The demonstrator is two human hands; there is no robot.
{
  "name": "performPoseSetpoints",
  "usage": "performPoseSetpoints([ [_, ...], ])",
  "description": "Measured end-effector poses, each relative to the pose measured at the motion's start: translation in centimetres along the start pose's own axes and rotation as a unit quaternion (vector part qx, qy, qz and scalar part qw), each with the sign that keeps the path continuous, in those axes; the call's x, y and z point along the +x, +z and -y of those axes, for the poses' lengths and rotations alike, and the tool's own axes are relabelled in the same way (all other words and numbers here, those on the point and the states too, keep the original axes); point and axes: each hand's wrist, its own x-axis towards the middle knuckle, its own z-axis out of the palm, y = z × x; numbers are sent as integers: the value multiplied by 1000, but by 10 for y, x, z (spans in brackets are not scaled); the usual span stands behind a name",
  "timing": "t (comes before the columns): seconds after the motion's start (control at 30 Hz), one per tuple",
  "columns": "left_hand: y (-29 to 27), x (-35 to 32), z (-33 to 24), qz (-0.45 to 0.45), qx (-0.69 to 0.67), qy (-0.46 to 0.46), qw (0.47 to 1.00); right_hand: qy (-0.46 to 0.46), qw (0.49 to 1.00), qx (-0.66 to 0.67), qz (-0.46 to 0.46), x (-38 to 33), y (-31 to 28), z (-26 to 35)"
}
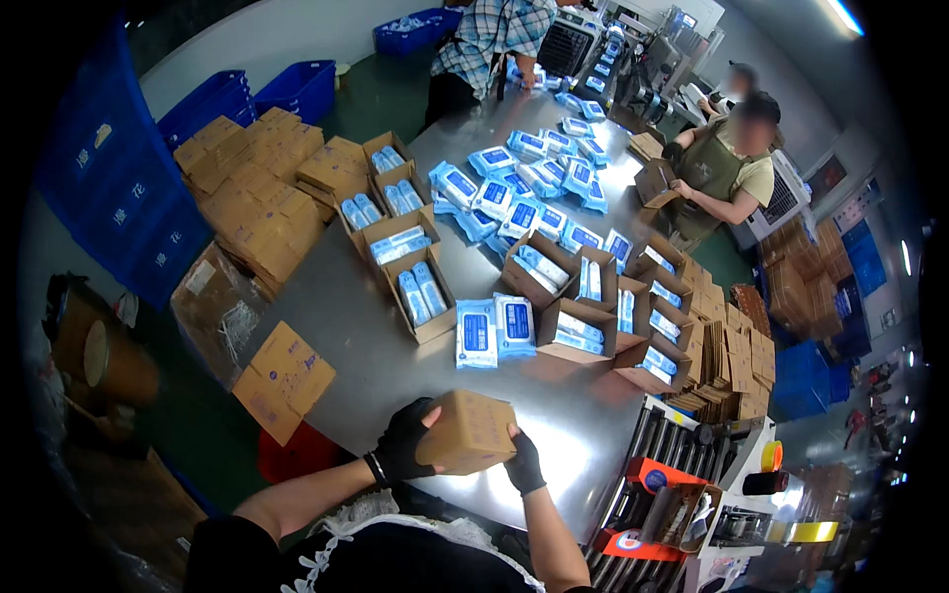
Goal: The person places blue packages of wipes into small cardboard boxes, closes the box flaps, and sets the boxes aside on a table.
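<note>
A small brown cardboard box (467, 432) is held between my hands, above the near edge of the metal table (366, 381). My left hand (403, 442), in a black fingerless glove, grips its left side. On its right side my right hand (524, 462), gloved the same way, presses with thumb and fingers. Just beyond the box lie two blue-and-white wipe packs (495, 331) side by side. Open cartons (418, 296) filled with wipe packs stand to the left, and more filled cartons (576, 331) stand to the right. What the held box contains is hidden.
A heap of wipe packs (524, 193) covers the table's middle. Flattened cardboard (285, 381) sticks out at the left edge; stacks of cartons (257, 188) lie beyond. A roller conveyor with a taping machine (657, 484) stands at near right. A co-worker (727, 168) holds a carton across the table.
</note>
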Motion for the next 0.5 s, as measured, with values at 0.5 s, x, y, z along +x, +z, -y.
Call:
performPoseSetpoints([
  [0.5, 64, -60, 63, -97, 12, -560, 823, -338, 810, -475, -61, 181, 37, 41],
])
